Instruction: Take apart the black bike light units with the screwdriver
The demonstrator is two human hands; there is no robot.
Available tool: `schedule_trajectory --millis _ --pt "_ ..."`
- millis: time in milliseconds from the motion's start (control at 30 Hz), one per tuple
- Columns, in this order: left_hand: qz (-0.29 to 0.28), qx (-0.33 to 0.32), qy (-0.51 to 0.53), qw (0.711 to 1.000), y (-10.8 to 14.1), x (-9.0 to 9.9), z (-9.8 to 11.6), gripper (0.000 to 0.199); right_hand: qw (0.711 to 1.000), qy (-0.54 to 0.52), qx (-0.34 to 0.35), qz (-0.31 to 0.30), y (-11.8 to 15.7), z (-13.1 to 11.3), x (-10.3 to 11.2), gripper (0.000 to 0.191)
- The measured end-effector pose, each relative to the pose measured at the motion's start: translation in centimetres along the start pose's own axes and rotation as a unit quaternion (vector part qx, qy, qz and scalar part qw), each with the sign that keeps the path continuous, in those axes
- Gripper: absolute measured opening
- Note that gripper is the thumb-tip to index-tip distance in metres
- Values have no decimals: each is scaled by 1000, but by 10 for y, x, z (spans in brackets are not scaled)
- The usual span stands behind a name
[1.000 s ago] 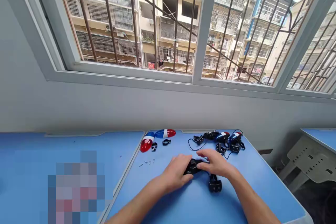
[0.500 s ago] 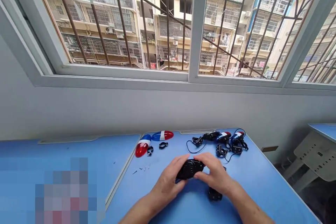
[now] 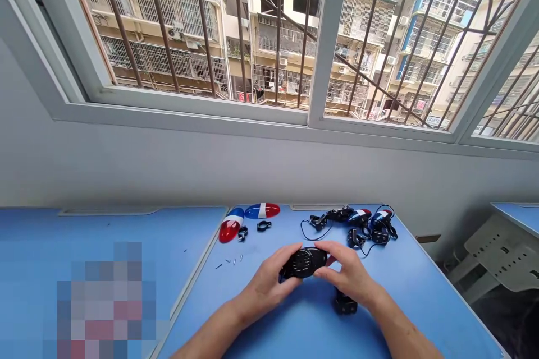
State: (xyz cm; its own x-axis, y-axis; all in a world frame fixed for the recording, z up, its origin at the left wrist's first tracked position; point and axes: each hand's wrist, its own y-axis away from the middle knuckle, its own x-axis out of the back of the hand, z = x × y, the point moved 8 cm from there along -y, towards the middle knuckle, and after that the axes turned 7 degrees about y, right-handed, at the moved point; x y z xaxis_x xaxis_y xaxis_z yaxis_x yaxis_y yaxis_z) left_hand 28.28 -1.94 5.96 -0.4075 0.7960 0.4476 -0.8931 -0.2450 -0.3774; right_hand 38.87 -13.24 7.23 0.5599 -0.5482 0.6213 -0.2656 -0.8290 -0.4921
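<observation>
Between my hands is a black oval plastic housing with a round slotted grille on the face toward me (image 3: 304, 262). My left hand (image 3: 269, 275) grips its left end with thumb below and fingers above. At the right end, my right hand (image 3: 347, 270) pinches it between thumb and fingers. Just below my right hand, a small black boxy part (image 3: 345, 303) lies on the table, its upper portion hidden by the hand.
Two red-white-blue oval covers (image 3: 231, 225) lie at the back left, beside black ring clamps (image 3: 264, 226). Several small screws (image 3: 234, 261) are scattered nearer. Assembled black units with cables (image 3: 379, 230) sit back right. A table seam (image 3: 197, 275) runs along the left; a barred window is ahead.
The housing has tilted in my hands, so its slotted grille now shows more clearly. Both hands keep hold of it. The view has shifted slightly.
</observation>
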Motion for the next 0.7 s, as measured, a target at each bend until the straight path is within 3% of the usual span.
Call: schedule_trajectory --millis 200,367,533,700 --pt "5 18 53 998 0 3 7 52 993 -34 -110 1 1 17 -2 37" --pt "-20 166 199 966 0 -8 -9 39 986 -51 -157 -19 1 21 -4 34" --pt "-17 249 274 929 2 -11 -15 48 975 -99 -194 -40 -1 17 -7 29" --pt "1 259 258 931 3 -11 -21 61 951 -142 -271 -43 1 24 -11 41"
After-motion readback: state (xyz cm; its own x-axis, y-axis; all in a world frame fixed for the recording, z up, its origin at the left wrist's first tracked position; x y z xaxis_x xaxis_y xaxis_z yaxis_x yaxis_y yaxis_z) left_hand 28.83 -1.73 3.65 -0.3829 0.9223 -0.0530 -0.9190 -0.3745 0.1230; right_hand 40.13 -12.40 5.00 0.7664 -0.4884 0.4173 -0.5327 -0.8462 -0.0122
